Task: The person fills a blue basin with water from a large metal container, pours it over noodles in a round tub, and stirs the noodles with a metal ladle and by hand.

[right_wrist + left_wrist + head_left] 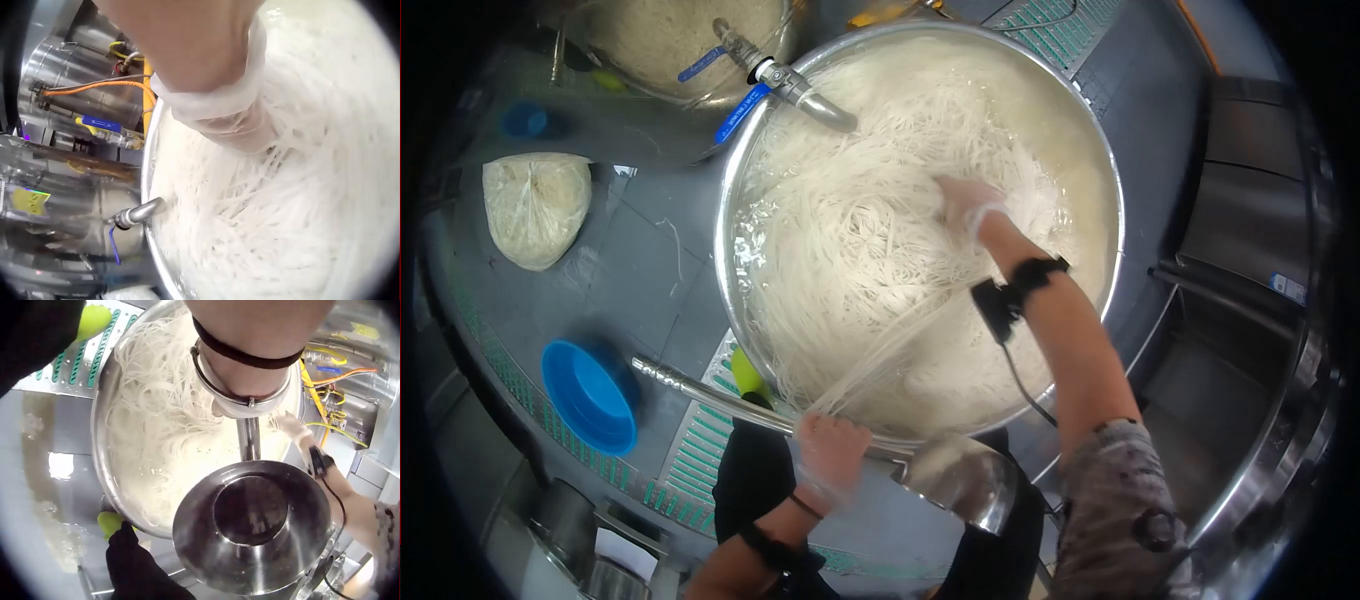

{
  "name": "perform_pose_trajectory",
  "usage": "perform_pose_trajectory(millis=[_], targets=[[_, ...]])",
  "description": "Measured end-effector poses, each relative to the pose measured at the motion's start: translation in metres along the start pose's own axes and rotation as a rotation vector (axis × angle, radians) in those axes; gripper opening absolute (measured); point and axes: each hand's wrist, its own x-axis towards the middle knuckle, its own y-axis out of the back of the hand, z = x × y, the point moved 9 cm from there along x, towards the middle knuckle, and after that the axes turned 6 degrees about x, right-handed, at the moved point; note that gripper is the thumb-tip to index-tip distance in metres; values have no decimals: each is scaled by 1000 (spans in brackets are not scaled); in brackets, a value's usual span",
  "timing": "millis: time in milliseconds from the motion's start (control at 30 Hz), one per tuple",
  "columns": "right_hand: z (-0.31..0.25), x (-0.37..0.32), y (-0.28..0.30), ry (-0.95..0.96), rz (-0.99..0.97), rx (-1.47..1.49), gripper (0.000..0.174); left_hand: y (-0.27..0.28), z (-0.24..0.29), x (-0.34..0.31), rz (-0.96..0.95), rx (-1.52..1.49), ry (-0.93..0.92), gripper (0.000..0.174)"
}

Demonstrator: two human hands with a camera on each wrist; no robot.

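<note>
White noodles (870, 220) lie in cloudy liquid inside a large round steel pot (1116, 200). Strands stretch over the near side to the left hand (832, 462), whose curled, gloved fingers grip them at the rim. A steel ladle (970, 480) has its bowl just right of that hand; its handle (249, 439) runs up under the left wrist in the left wrist view. Whether the hand also grips the handle is unclear. The gloved right hand (968, 203) reaches into the noodles right of centre; noodles (250, 206) and liquid hide its fingers in the right wrist view.
A steel tap (825, 108) juts over the pot's upper left rim, beside a second pot (690, 95). A filled clear bag (537, 208) and a blue basin (590, 397) are on the left. Steel equipment (1245, 220) stands at right; a cable hangs from the right wrist camera.
</note>
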Motion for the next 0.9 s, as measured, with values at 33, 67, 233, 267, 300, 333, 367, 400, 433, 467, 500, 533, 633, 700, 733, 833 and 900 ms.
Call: perform_pose_trajectory(millis=[33, 67, 233, 267, 300, 333, 367, 400, 433, 467, 500, 533, 633, 700, 733, 833, 900], targets=[[1, -21, 4, 136, -16, 0, 47, 2, 1, 1, 5, -9, 0, 3], [9, -49, 16, 134, -43, -70, 47, 1, 3, 1, 6, -31, -1, 3], [78, -203, 87, 61, -111, -147, 42, -5, 35, -3, 110, -94, -68, 3], [96, -234, 90, 32, -127, -177, 39, -14, 46, -3, 76, -36, -110, 3], [113, -263, 89, 4, -146, -209, 37, -21, 58, -2, 41, 19, -149, 3], [130, -291, 86, -20, -133, -176, 39, -23, 65, -1, 37, 14, -155, 3], [144, -317, 81, -47, -122, -143, 41, -26, 73, -1, 16, -27, -178, 3], [155, -338, 69, -56, -125, -138, 41, -28, 78, -1, -3, -62, -202, 2], [167, -355, 54, -85, -120, -90, 46, -27, 79, 1, -9, -64, -206, 2], [176, -362, 44, -114, -115, -44, 51, -26, 80, 1, -26, -76, -224, 3], [164, -357, 38, -121, -118, -38, 51, -25, 79, 1, -45, -84, -246, 5], [149, -349, 12, -135, -298, -87, 50, -25, 77, 1, -48, -83, -255, 5], [88, -309, -23, 341, -355, 6, 56, -29, 70, 1, -2, -115, -232, 5], [63, -240, -4, 268, -292, 322, 54, -43, 67, 0, -41, -56, -200, 4], [81, -193, -6, 72, -220, 188, 49, -50, 69, -2, -42, -53, -200, 4], [91, -75, 38, -125, 118, 93, 47, -69, 66, -4, -97, 82, -151, 4], [141, -28, -8, -654, 306, 87, 46, -58, 69, -1, -97, -9, -170, 4]])
